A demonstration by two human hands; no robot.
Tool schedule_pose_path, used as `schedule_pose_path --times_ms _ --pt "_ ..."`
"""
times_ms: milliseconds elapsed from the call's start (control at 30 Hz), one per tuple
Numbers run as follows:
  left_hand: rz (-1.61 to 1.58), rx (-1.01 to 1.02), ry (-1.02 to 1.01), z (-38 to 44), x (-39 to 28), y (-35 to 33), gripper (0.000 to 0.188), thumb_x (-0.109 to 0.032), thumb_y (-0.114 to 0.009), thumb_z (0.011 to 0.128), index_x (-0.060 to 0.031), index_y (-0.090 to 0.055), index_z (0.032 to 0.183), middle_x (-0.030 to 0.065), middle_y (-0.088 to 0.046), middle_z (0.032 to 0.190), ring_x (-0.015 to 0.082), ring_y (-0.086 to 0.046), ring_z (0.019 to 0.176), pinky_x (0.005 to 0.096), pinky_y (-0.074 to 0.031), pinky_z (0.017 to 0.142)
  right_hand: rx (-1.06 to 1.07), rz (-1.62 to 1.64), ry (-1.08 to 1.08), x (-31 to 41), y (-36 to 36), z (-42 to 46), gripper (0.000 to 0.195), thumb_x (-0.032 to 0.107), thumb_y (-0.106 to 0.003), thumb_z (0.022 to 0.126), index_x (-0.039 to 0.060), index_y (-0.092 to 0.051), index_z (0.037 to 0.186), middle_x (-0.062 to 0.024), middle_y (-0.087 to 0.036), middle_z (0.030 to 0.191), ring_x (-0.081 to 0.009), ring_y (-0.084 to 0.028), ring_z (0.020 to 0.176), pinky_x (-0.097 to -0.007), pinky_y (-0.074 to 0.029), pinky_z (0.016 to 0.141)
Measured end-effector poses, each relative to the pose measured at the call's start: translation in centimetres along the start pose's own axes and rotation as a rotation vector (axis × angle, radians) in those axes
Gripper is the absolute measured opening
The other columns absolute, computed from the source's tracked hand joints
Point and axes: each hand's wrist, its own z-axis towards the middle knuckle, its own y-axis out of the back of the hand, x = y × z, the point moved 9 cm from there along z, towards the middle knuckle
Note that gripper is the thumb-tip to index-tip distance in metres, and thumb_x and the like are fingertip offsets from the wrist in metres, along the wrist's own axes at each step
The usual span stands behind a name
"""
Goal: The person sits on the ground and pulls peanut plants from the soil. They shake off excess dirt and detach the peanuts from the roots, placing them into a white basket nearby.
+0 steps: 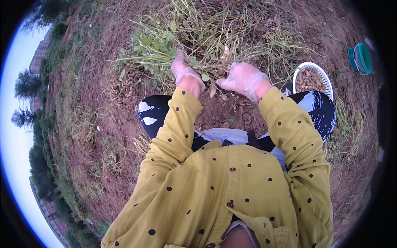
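Observation:
My left hand point(186, 69), in a thin clear plastic glove, is closed around the green stems of a peanut plant point(155, 58), its leafy end pointing left. The plant's roots reach across to my right hand point(242, 77), gloved the same way, whose fingers are closed at the root end; what exactly they pinch is hidden. Peanut pods point(226, 52) stick up just above the right fingers, and more pods point(212, 92) hang between the hands over the soil.
Pulled peanut plants point(217, 28) lie heaped beyond my hands. A white plastic basket point(329, 81) holding peanuts stands by my right knee, with a green bucket point(366, 59) farther right. Loose peanuts point(127, 90) lie on the soil at left.

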Motion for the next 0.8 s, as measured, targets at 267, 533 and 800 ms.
schedule_pose_path --times_ms 267,533,800 --pt "0.012 0.066 0.117 0.4 0.5 0.2 0.026 -0.036 -0.062 0.091 -0.0132 -0.049 0.087 0.0019 -0.049 0.068 0.0200 -0.047 0.055 0.0385 -0.043 0.051 0.189 0.385 -0.099 -0.2 -2.0 -0.9 0.053 0.050 -0.059 0.086 -0.0009 -0.067 0.099 -0.0209 -0.065 0.081 -0.0368 -0.062 0.074 -0.0431 -0.049 0.072" --pt "0.025 -0.040 0.049 -1.1 -0.6 0.1 0.024 -0.033 -0.063 0.092 -0.0128 -0.050 0.087 0.0007 -0.047 0.065 0.0187 -0.045 0.050 0.0341 -0.041 0.047 0.171 0.192 0.005 0.8 -2.5 -1.5 0.044 0.043 -0.055 0.090 0.0011 -0.069 0.093 -0.0198 -0.064 0.073 -0.0316 -0.061 0.066 -0.0417 -0.048 0.067" --pt "0.043 0.007 0.111 0.8 0.2 1.0 0.027 -0.038 -0.060 0.092 -0.0118 -0.052 0.092 0.0053 -0.052 0.082 0.0228 -0.052 0.073 0.0418 -0.046 0.064 0.053 0.851 -0.163 -0.3 -2.6 -1.3 0.027 0.028 -0.057 0.091 0.0030 -0.066 0.090 -0.0028 -0.062 0.068 -0.0116 -0.052 0.051 -0.0297 -0.043 0.051"
